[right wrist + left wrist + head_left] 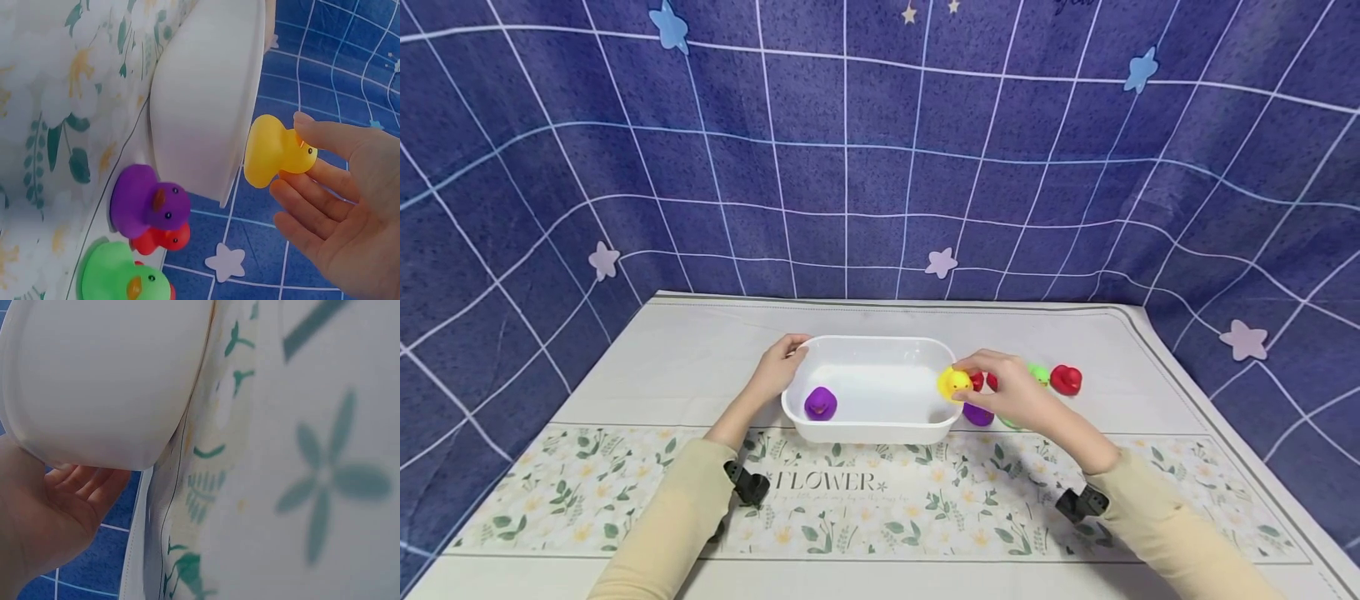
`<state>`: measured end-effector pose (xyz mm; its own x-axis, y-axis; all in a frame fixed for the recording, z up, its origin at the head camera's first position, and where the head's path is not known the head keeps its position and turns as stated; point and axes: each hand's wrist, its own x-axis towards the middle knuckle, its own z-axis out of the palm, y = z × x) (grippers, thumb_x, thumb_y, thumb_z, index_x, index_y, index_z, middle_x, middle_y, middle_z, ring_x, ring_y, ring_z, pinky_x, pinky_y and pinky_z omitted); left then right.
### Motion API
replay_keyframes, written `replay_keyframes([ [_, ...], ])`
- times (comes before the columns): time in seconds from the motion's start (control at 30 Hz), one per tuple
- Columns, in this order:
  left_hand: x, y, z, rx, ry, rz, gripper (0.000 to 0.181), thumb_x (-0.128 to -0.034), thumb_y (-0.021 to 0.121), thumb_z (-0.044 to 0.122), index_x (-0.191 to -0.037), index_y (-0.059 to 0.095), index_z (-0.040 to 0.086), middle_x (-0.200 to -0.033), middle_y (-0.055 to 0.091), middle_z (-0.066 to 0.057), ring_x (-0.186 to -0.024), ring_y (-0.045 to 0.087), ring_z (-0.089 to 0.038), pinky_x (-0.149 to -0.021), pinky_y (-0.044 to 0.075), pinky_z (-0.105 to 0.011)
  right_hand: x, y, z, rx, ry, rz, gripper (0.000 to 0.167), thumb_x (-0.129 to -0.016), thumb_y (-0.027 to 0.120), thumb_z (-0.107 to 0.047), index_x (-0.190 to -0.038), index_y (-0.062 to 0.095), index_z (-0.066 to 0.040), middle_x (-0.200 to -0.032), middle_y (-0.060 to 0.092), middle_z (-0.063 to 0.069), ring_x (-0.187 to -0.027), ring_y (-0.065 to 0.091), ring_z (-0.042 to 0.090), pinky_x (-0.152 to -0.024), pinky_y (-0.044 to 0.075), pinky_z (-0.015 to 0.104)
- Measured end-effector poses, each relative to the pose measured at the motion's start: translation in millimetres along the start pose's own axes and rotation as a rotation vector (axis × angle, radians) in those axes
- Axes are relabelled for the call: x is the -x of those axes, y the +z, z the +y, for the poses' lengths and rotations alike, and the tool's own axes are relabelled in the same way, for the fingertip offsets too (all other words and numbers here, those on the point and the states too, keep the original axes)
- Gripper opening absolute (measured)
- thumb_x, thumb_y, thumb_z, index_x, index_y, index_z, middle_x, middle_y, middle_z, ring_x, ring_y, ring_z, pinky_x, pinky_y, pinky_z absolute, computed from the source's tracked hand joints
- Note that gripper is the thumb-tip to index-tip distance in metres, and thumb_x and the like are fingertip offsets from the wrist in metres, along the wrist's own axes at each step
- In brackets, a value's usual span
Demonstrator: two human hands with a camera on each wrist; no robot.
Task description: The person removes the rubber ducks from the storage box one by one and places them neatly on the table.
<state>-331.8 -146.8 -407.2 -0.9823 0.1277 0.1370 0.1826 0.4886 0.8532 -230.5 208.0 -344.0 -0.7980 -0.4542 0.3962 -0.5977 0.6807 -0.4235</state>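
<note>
A white plastic tub (871, 432) stands on the table with one purple rubber duck (821, 404) inside, near its left end. My left hand (778, 367) holds the tub at its far left corner; in the left wrist view the fingers (103, 487) lie against the tub's outer wall, and the thumb is partly hidden. At the right end, my right hand (1011, 387) pinches a yellow rubber duck (267, 153) by its head, level with the rim. Below that hand, a second purple duck (140, 203) and a green duck (109, 275) sit beside the tub.
Right of the tub are a red duck (1066, 380), a light green duck (1039, 374) and more red ducks, partly hidden by my right hand. A flowered cloth (880, 500) covers the table. Behind it hangs a blue gridded curtain (880, 183).
</note>
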Motion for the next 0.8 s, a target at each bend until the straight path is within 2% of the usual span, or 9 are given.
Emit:
replay_keyframes([
  [0.13, 0.3, -0.2, 0.6, 0.003, -0.005, -0.003, 0.035, -0.1, 0.041, 0.017, -0.13, 0.048, -0.001, -0.13, 0.053, -0.023, -0.119, 0.051, -0.036, -0.1, 0.043, -0.045, 3.3, -4, 2, -0.002, 0.004, 0.018, 0.033, -0.077, 0.077, -0.019, -0.107, 0.069, -0.009, -0.098, 0.069, 0.001, -0.084, 0.061, 0.018, -0.071, 0.052, 0.031],
  [0.27, 1.0, -0.5, 1.1, 0.008, -0.001, -0.009, 0.036, -0.1, 0.041, 0.017, -0.13, 0.048, -0.002, -0.13, 0.053, -0.023, -0.119, 0.051, -0.036, -0.1, 0.043, -0.046, 7.0, -5, 8, 0.01, 0.014, 0.029, 0.033, -0.077, 0.077, -0.018, -0.108, 0.069, -0.008, -0.099, 0.069, 0.001, -0.092, 0.064, 0.02, -0.079, 0.054, 0.037],
  [0.4, 1.9, -0.6, 1.6, 0.015, -0.002, -0.01, 0.036, -0.1001, 0.041, 0.016, -0.13, 0.048, -0.002, -0.13, 0.053, -0.023, -0.119, 0.051, -0.036, -0.101, 0.043, -0.045, 10.8, -8, 10, 0.032, 0.023, 0.027, 0.034, -0.076, 0.078, -0.018, -0.107, 0.069, -0.009, -0.099, 0.069, 0.001, -0.092, 0.064, 0.019, -0.08, 0.054, 0.037],
  [0.6, 1.7, -0.6, 2.0, 0.0, 0.003, -0.003, 0.035, -0.1001, 0.041, 0.015, -0.13, 0.048, -0.003, -0.129, 0.053, -0.024, -0.118, 0.051, -0.036, -0.101, 0.043, -0.045, 16.7, -12, 14, 0.055, -0.01, 0.053, 0.032, -0.074, 0.079, -0.016, -0.104, 0.069, -0.008, -0.096, 0.07, 0.0, -0.087, 0.065, 0.017, -0.077, 0.055, 0.037],
  [0.8, 1.6, -0.9, 1.2, 0.002, 0.005, -0.002, 0.035, -0.0999, 0.042, 0.014, -0.13, 0.048, -0.003, -0.129, 0.053, -0.024, -0.118, 0.052, -0.036, -0.101, 0.043, -0.045, 23.9, -14, 23, 0.048, 0.017, 0.036, 0.034, -0.073, 0.08, -0.018, -0.104, 0.069, -0.009, -0.093, 0.068, -0.003, -0.086, 0.064, 0.015, -0.076, 0.055, 0.036],
])
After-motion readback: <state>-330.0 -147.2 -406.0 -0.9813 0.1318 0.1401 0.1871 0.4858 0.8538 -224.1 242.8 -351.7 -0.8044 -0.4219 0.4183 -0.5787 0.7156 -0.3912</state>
